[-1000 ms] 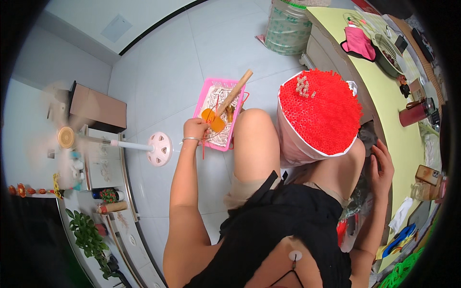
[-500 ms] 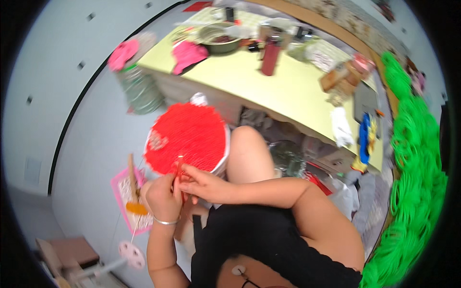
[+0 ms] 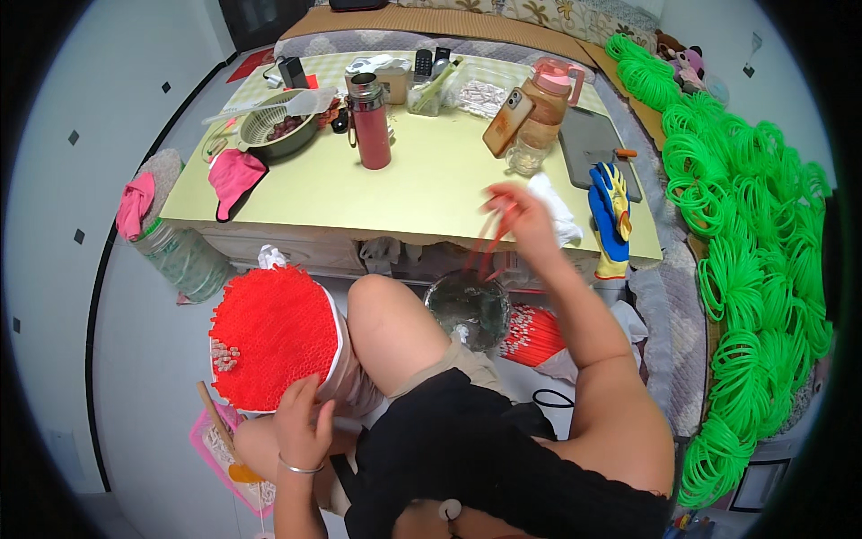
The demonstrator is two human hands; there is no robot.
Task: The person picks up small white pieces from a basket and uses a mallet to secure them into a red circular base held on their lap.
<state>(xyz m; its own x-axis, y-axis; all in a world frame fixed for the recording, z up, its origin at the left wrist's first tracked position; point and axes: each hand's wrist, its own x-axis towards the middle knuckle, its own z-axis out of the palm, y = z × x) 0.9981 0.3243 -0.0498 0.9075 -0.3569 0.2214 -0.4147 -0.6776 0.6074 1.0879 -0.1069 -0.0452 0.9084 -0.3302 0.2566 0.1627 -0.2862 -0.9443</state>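
My right hand (image 3: 523, 223) is lifted out over the front edge of the table, its fingers closed on a looped red strand (image 3: 488, 256) that hangs down, smeared by motion. Below the loop stands a dark bucket (image 3: 467, 313) with a clear plastic liner. My left hand (image 3: 303, 424) holds nothing and has its fingers apart, at the near edge of a large round bundle of red strands (image 3: 278, 337) wrapped in white. A small cluster of pale tips (image 3: 225, 357) sits on the bundle's left side.
A second bundle of red strands with white tips (image 3: 536, 337) lies right of the bucket. The table (image 3: 440, 193) bears a red thermos (image 3: 371, 130), a phone (image 3: 508, 123), a jug (image 3: 541, 117) and gloves (image 3: 611, 220). Green coils (image 3: 732, 296) line the right side. A pink basket (image 3: 205, 442) is lower left.
My hands were together at the red bundle's near edge. They have parted: the right has swung up and right with the red strand, while the left has let go and opened.
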